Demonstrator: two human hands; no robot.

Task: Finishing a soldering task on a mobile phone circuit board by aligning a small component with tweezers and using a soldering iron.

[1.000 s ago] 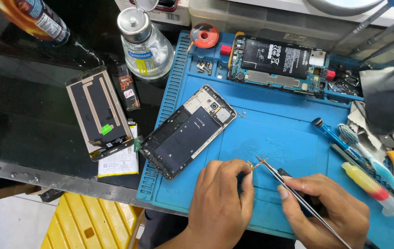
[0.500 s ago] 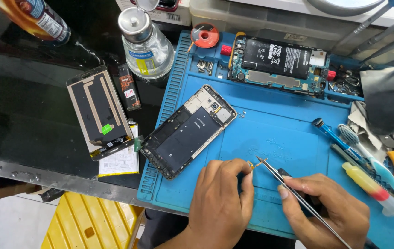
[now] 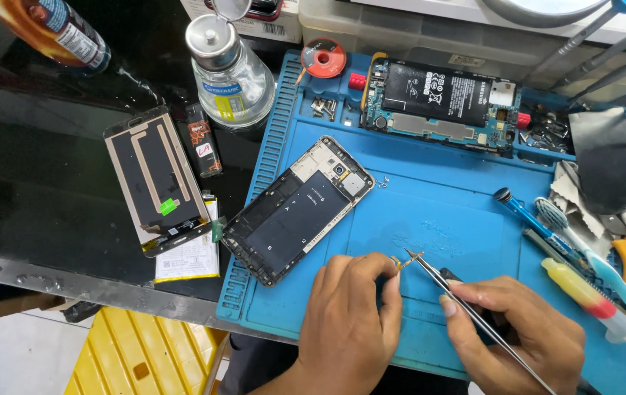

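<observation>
Left hand: low on the blue mat, fingers curled, grip pinched narrow on a tiny gold part.
Right hand: just beside the left, grip closed around thin metal tweezers, tips meeting the tiny part from the right.
Tiny part: held just above the mat's near middle, between fingertips and tweezer tips; too small to tell its shape.
Phone frame: lying tilted on the mat, up and left of the hands, apart from them.
Circuit board with battery: at the mat's far edge.
Right side: blue screwdriver, toothbrush and a yellow-and-red tube close to the right hand; orange-handled tool at the edge.
Left, on the dark surface: back cover, lighter, glass bottle, flat white battery.
Loose screws: scattered beside the phone frame's top.
</observation>
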